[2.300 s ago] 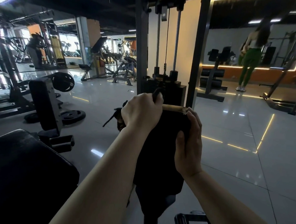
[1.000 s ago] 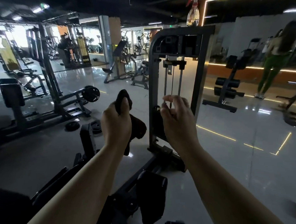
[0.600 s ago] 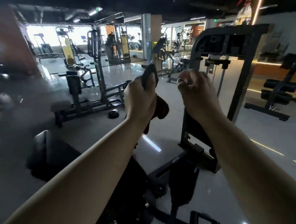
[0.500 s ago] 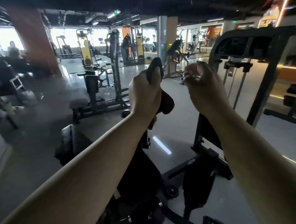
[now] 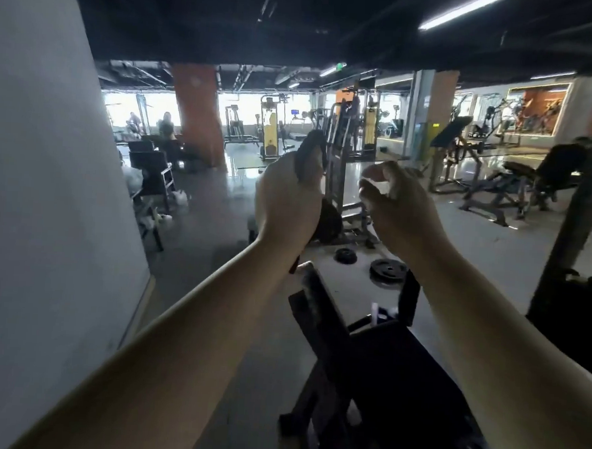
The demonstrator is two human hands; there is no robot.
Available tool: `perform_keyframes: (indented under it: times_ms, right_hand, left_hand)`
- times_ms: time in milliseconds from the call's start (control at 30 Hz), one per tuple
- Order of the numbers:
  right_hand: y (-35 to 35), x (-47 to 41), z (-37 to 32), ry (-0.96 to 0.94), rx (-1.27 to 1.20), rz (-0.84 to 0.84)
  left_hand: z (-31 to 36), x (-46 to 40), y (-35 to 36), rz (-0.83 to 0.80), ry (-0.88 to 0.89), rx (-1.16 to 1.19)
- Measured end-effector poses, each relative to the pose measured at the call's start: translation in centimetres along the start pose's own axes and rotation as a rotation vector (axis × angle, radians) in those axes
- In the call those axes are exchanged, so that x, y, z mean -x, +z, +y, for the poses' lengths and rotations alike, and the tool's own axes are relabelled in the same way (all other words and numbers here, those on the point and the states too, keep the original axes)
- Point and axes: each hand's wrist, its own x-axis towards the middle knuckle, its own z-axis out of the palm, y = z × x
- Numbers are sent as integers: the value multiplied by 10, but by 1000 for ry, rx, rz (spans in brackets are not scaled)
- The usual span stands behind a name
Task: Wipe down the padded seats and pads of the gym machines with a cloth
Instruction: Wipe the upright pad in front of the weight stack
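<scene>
A pale wall (image 5: 43,176) fills the left, and a black padded seat (image 5: 413,378) of a gym machine sits near, low and right of centre. Both hands are raised apart above it: the left hand (image 5: 289,203) grips a dark cloth (image 5: 310,149) (one end pokes up past the fist), while the right hand (image 5: 400,209) hangs loosely curled, holding nothing.

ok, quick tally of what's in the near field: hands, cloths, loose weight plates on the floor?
hands: 2, left hand and right hand
cloth: 1, gripped in the left hand
weight plates on the floor: 2
total: 5
</scene>
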Motion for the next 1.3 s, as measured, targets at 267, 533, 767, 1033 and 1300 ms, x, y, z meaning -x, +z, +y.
perform_keyframes:
  times_ms: [267,533,767,1033,1300]
  right_hand:
    - [136,-24,-28,63,-35,-111]
    - [260,-104,-22,16,-125,-119]
    - [376,-212,4,86,-96,-172]
    - [472,-309,38,108,-78,-189]
    - [537,-382,98,239,47,-86]
  left_hand:
    - [-128,-37,-83,33,-78,-145]
    - [-253,-101,-99,31,-81,-236]
    - [-371,-204,-84,-74,-101,-401]
    - [-481,-296,-37,-94,-97,-399]
    - [-593,-371,46,-247,-71,-149]
